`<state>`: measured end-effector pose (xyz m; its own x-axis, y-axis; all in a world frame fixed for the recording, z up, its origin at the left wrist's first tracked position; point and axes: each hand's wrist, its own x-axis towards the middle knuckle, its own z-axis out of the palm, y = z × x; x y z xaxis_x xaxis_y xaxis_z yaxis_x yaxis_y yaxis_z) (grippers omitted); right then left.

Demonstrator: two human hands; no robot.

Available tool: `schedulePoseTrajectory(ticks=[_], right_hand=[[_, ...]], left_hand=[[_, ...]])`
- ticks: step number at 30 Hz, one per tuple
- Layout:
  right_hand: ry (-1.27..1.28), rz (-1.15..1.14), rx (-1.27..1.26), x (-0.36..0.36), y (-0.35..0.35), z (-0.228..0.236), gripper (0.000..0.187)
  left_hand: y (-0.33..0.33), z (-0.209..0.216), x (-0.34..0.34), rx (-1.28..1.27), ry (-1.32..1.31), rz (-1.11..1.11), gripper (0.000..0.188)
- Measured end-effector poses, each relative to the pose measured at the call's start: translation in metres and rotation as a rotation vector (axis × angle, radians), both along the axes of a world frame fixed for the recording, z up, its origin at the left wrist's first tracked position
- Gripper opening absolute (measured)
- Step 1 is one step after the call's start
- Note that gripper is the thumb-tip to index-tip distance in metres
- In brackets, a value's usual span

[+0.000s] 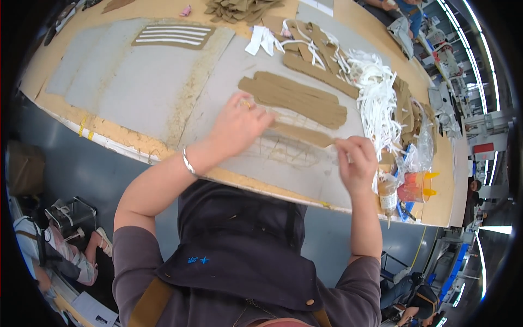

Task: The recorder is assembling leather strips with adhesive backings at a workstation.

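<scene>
A narrow brown fabric strip [302,134] is stretched between my two hands, close above the grey work mat. My left hand [242,121] has its fingers closed at the strip's left end. At the other end, my right hand [357,161] pinches the strip between thumb and fingers. Just beyond the strip lies a flat, overlapping stack of brown fabric strips [297,98]. A large tangle of white tapes [373,82] is heaped to the right, beside more brown pieces.
At the back left, several brown strips alternate with white tapes [173,35] on the grey mat [125,76]. A squeeze bottle [388,196] and a reddish-orange container [417,186] are by the table's right corner. Brown pieces [242,8] are piled at the far edge. Other people work nearby.
</scene>
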<state>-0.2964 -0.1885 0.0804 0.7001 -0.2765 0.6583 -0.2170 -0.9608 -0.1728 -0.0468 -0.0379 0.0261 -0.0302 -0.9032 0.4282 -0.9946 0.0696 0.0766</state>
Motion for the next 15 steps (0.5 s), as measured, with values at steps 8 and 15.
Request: schedulePoseTrajectory(ticks=[8,15], right_hand=[[0.137,-0.169,0.127,0.016,-0.072,-0.009,0.035],[0.22,0.236,0.486,0.191,-0.032,-0.055,0.036]], left_hand=[[-0.028,-0.044,0.152,-0.21,0.017,0.376,0.026],[-0.014,-0.057,0.214,-0.085,0.123,0.654,0.021]])
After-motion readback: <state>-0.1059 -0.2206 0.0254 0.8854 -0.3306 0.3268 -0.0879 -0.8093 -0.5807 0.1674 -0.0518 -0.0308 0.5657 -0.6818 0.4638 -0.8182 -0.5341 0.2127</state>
